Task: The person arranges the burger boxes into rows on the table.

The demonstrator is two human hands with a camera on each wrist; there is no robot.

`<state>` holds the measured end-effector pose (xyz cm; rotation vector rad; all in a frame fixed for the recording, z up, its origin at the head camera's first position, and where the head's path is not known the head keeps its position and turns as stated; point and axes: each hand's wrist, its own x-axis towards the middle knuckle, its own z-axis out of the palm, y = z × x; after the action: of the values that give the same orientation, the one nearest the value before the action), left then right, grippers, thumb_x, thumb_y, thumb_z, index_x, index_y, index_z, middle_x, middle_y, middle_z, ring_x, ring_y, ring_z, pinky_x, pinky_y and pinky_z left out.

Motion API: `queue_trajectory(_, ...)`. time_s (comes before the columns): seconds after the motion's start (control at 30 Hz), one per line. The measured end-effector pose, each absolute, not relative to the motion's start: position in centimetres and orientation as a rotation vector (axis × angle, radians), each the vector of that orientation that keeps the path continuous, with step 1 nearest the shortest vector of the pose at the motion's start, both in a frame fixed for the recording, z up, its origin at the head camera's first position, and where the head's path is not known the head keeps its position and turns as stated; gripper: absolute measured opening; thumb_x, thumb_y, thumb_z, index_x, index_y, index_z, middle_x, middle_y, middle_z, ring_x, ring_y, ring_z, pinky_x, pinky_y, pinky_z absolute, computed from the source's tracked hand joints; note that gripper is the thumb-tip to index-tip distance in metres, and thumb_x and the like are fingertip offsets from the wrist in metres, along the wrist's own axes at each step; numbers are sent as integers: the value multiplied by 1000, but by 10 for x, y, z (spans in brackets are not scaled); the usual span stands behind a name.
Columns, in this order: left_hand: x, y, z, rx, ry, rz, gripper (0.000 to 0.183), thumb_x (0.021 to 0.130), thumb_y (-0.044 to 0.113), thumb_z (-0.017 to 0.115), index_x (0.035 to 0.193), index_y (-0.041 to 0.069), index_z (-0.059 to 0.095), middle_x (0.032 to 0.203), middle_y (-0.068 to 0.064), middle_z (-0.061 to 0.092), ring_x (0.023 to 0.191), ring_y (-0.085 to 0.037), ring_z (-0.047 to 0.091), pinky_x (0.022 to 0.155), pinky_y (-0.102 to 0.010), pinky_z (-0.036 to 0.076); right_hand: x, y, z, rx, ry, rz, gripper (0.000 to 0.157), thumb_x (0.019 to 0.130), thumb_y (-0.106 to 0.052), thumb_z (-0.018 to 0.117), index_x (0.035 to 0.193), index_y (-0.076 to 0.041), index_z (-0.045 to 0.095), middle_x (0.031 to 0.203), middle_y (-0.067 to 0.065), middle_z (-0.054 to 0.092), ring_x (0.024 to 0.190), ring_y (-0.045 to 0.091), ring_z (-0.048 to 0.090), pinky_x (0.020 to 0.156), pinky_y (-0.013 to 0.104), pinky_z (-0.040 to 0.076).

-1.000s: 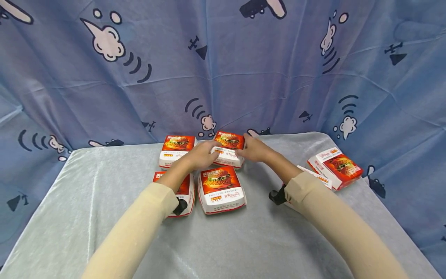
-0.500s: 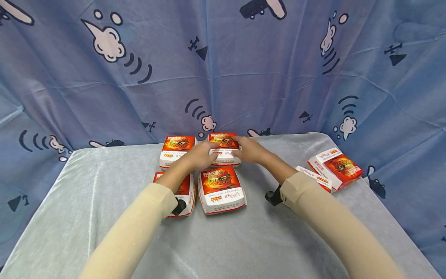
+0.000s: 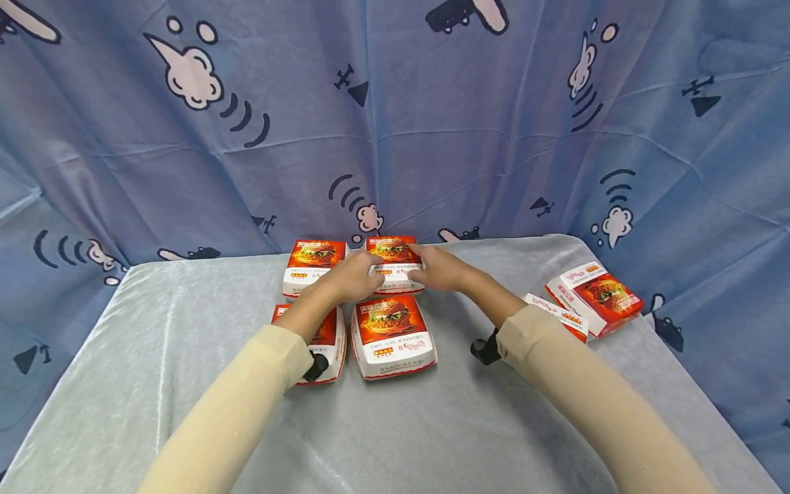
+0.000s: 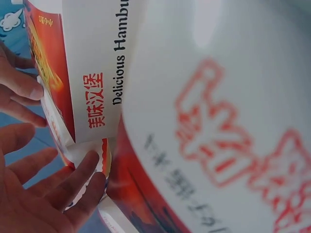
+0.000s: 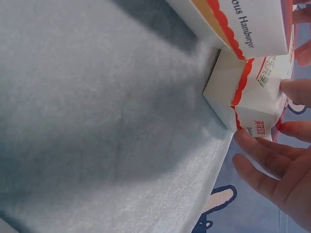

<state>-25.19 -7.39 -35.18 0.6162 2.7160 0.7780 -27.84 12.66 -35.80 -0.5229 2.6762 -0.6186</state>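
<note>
Two pairs of red-and-white hamburger boxes stand close together in the middle of the head view. At the back right of this group, a hamburger box [image 3: 393, 266] lies between my two hands. My left hand [image 3: 356, 276] reaches over the front left box [image 3: 333, 346], its fingers spread beside the back pair. Against the right side of the back right box rest the fingers of my right hand [image 3: 439, 267], with the thumb at its front, also visible in the right wrist view. The back left box [image 3: 315, 254] and front right box [image 3: 393, 336] are untouched.
Two more hamburger boxes lie at the right: a tilted one [image 3: 595, 295] near the table edge and another [image 3: 558, 315] partly behind my right sleeve. Grey cloth covers the table [image 3: 432, 425]. A blue patterned curtain [image 3: 432, 137] hangs behind it.
My right hand has moved left, and the back right box has slid left and straightened beside the back left box. The left hand has barely moved.
</note>
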Motion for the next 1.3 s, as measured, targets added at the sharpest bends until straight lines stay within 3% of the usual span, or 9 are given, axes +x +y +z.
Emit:
queue_trajectory(0.37, -250, -76, -351, 623, 2708, 804, 49, 97, 15, 52, 142, -4, 50, 147, -20, 48, 142, -32, 37, 116, -43, 31, -278, 130, -358, -578, 2659, -612, 71, 99, -17, 61, 153, 8, 23, 154, 25, 36, 140, 36, 39, 114, 51, 32)
queue_trajectory(0.6, -249, -76, -350, 598, 2772, 848, 47, 98, 14, 52, 143, -1, 50, 146, -20, 47, 141, -33, 38, 115, -46, 32, -278, 139, -354, -585, 2645, -663, 74, 101, -27, 59, 155, 6, 22, 155, 26, 33, 142, 39, 35, 113, 54, 31)
queue_trajectory(0.77, -246, -71, -349, 608, 2856, 948, 45, 97, 13, 53, 140, 1, 55, 141, -17, 52, 134, -30, 45, 110, -46, 38, -274, 155, -341, -593, 2694, -686, 71, 100, -29, 58, 154, 4, 27, 155, 27, 32, 131, 41, 48, 106, 55, 41)
queue_trajectory(0.87, -242, -65, -348, 655, 2877, 1035, 44, 95, 11, 54, 137, 2, 57, 139, -15, 54, 121, -29, 55, 104, -44, 43, -267, 168, -330, -582, 2706, -714, 70, 99, -31, 58, 154, 1, 29, 155, 26, 33, 123, 43, 55, 100, 55, 46)
queue_trajectory(1.0, -235, -56, -347, 742, 2848, 1108, 42, 95, 10, 55, 135, 2, 58, 138, -13, 55, 108, -28, 60, 98, -40, 47, -257, 189, -318, -579, 2714, -739, 70, 101, -32, 57, 155, 0, 28, 155, 25, 34, 127, 46, 50, 102, 58, 43)
queue_trajectory(1.17, -226, -46, -348, 775, 2812, 1129, 42, 95, 12, 58, 136, 3, 58, 139, -14, 54, 124, -27, 54, 105, -40, 43, -244, 218, -313, -535, 2719, -753, 70, 102, -34, 55, 156, 0, 25, 156, 27, 29, 131, 50, 43, 103, 63, 39)
queue_trajectory(1.3, -221, -40, -349, 787, 2761, 1172, 44, 95, 13, 59, 138, 4, 56, 140, -13, 54, 118, -26, 59, 102, -38, 47, -234, 241, -318, -545, 2729, -750, 71, 102, -33, 56, 154, 4, 26, 154, 31, 30, 129, 52, 44, 102, 65, 39)
